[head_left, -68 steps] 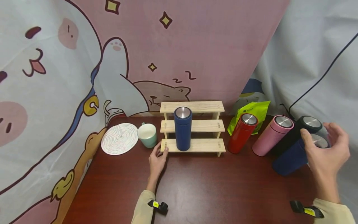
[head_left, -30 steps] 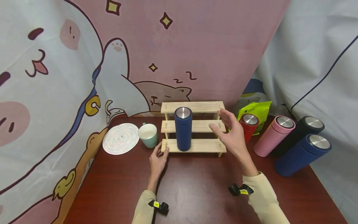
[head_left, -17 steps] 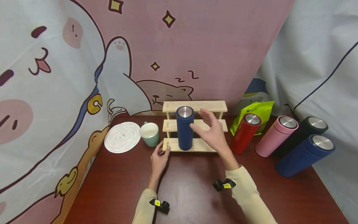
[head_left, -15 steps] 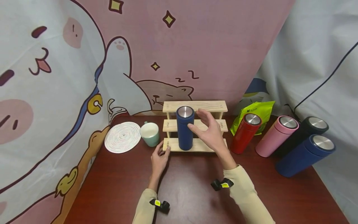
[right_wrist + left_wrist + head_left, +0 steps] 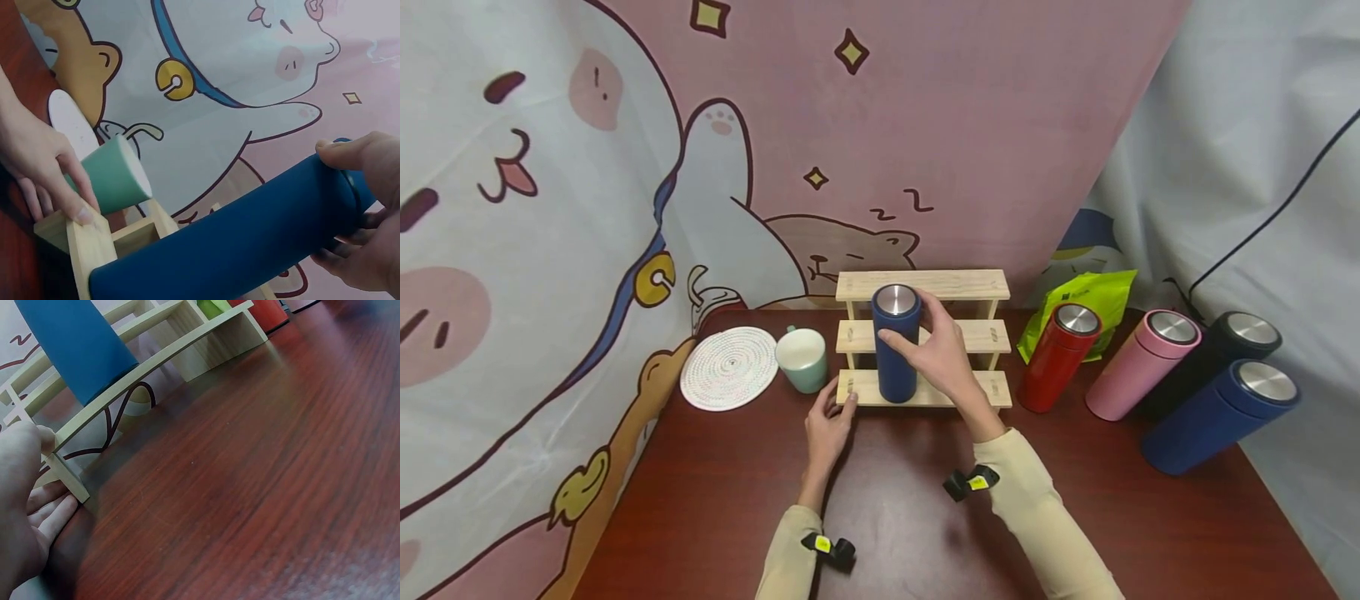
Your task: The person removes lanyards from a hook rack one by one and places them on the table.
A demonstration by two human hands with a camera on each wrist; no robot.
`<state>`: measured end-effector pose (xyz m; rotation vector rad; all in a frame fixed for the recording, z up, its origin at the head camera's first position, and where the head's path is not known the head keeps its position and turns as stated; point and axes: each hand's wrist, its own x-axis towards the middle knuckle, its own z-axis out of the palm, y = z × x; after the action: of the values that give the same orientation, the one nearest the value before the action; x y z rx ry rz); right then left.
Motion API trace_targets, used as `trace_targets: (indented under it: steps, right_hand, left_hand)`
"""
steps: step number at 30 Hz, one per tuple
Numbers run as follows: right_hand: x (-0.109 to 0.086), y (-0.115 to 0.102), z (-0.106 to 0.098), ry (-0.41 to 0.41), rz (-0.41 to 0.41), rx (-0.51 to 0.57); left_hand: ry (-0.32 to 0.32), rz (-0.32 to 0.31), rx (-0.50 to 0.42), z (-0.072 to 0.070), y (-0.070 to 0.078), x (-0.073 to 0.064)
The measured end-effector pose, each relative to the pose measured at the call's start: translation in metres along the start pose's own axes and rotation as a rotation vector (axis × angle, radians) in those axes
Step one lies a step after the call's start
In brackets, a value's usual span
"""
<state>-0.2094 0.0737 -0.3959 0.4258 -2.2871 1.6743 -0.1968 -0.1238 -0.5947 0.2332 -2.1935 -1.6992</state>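
Observation:
A blue thermos [image 5: 897, 371] with a steel-topped lid stands upright on the lowest step of a three-tier wooden rack [image 5: 958, 390]. My right hand [image 5: 942, 352] grips it just below the lid, thumb in front and the other fingers behind. In the right wrist view that hand [image 5: 369, 181] wraps the lid end of the thermos [image 5: 231, 231]. My left hand [image 5: 826, 427] holds the left end of the bottom step. From the left wrist, its thumb [image 5: 47, 439] lies over the board and the fingers [image 5: 53, 515] reach beside the leg.
A mint mug [image 5: 803, 367] and a round woven mat [image 5: 727, 368] lie left of the rack. To the right stand a red thermos [image 5: 1054, 367], a pink one [image 5: 1131, 375], a black one [image 5: 1183, 367] and another blue one [image 5: 1206, 425]. Behind the red thermos is a green bag [image 5: 1093, 296].
My right hand came from the blue thermos at far right, leftward across the rack, and closed round the blue thermos on the step. My left hand stayed at the rack's end.

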Motion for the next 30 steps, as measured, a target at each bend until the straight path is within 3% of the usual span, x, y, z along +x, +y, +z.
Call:
trace_targets:
  steps: [14,30]
  right_hand:
    - [-0.006,0.008,-0.008,0.052,-0.046,-0.073]
    - [-0.025,0.007,-0.042,0.096,-0.043,-0.128]
  left_hand:
    - [0.005,-0.007,-0.007,-0.001,0.001,-0.002]
    - [-0.009,-0.026,0.005,-0.001,0.002,-0.002]
